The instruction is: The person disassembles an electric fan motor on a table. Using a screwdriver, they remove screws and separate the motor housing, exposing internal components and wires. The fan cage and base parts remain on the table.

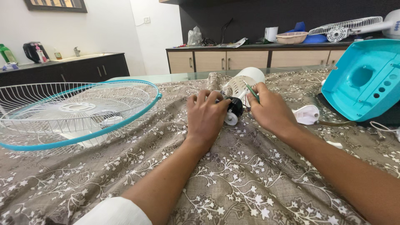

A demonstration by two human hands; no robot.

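My left hand [205,114] grips a fan motor unit [233,109], black in the middle with a white round end, lying on the floral cloth. Behind it sits the motor's white slotted housing [245,82]. My right hand [270,109] holds a thin green-handled tool [252,92], its tip at the housing. Both hands rest close together at the table's middle.
A white wire fan guard with a turquoise rim [71,112] lies at the left. A turquoise fan base shell [366,79] leans at the right, with a small white plastic part [307,114] beside it. Brown floral cloth [233,179] covers the table. Counters stand behind.
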